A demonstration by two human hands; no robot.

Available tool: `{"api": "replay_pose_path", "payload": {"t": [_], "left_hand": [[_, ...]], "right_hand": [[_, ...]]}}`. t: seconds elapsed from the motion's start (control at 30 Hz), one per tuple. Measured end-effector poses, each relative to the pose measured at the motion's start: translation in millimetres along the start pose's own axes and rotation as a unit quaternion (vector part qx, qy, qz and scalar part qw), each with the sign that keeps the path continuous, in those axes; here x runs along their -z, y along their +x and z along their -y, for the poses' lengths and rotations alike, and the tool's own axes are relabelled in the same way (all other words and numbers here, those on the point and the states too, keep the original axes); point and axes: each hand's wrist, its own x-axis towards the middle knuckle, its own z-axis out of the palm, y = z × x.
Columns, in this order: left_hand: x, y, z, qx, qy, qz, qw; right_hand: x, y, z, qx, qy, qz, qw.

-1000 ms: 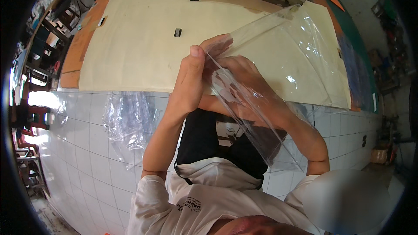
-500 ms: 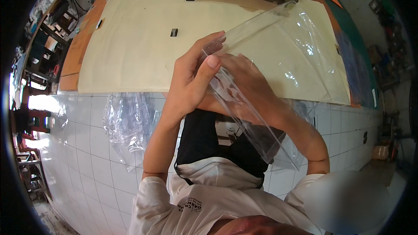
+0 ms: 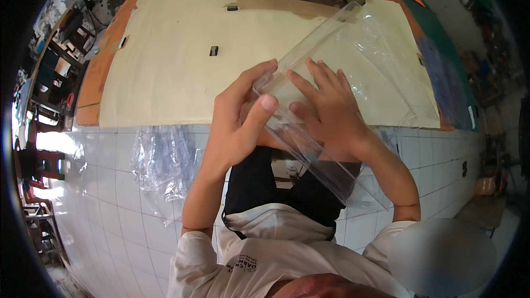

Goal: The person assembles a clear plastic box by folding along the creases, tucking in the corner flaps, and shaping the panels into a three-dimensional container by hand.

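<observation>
Clear plastic bag (image 3: pixel 353 77) sits mid-frame, held up over the cream sheet-covered counter (image 3: pixel 165 66). Its long axis runs diagonally from the upper right of the frame, near the far counter edge, down to lower centre, where the bottom end hangs over the black apron at the person's chest. Left hand (image 3: pixel 237 121) is at the bag's left edge, centre frame: thumb and fingers pinched together on the film at the near corner of the fold, so that grip is clamped on the bag. Right hand (image 3: pixel 331 110) lies just right of it, fingers spread apart and flat against the film, seen through the plastic, pressing but not pinching. Both hands are touching the bag and close beside each other; the left one owns the edge, while the bulk of the bag extends up and right from it. A crumpled pile of more clear plastic (image 3: pixel 160 160) lies on the white tiled floor (image 3: pixel 99 215), left of the left forearm, apart from both hands.
</observation>
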Motion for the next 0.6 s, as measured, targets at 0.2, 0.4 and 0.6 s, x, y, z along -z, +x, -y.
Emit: {"api": "replay_pose_path", "payload": {"t": [0.2, 0.4, 0.6], "left_hand": [[-0.8, -10.2, -7.9, -0.078, 0.056, 0.029, 0.995], [3.1, -9.0, -16.4, -0.092, 0.009, 0.048, 0.995], [15.7, 34.1, -13.4, -0.012, -0.045, 0.024, 0.999]], "right_hand": [[12.3, -17.2, 2.0, 0.034, 0.006, 0.049, 0.998], [22.7, -23.5, 9.0, 0.073, 0.018, 0.091, 0.993], [23.6, -42.6, 30.9, 0.151, 0.072, 0.091, 0.982]]}}
